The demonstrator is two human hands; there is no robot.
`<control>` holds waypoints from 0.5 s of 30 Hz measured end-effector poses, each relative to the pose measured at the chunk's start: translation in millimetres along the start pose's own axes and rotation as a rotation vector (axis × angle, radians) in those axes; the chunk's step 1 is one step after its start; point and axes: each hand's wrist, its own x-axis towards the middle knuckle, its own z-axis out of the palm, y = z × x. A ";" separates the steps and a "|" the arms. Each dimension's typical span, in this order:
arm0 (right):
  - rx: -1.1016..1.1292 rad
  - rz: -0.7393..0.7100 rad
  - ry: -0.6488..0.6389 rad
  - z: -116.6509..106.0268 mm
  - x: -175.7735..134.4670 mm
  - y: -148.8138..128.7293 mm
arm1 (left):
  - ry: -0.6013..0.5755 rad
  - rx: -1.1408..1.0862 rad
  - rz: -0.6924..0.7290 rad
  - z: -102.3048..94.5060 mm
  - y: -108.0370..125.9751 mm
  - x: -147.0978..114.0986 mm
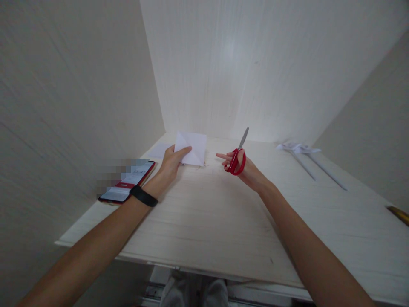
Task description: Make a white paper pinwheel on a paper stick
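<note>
My left hand [174, 162] grips a square of white paper [193, 147] by its left side, thumb on top; faint crease lines cross the sheet. In my right hand [246, 168] is a pair of scissors [236, 160] with red handles, the thumb in one loop and the blades together, tilted up and away. A gap separates the scissors from the paper. Behind my left hand, more white paper [157, 150] lies on the tabletop.
A phone [124, 183] with a lit screen leans at the left. Two white paper flowers [298, 148] with rolled stems lie at the back right of the white table [204, 226]. A gold-coloured object [399, 214] sits at the right edge. Pale walls [223, 68] enclose the table.
</note>
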 end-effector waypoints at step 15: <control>-0.125 0.116 -0.139 13.1 -1.7 -14.0 | -0.004 -0.001 0.012 0.3 1.7 0.4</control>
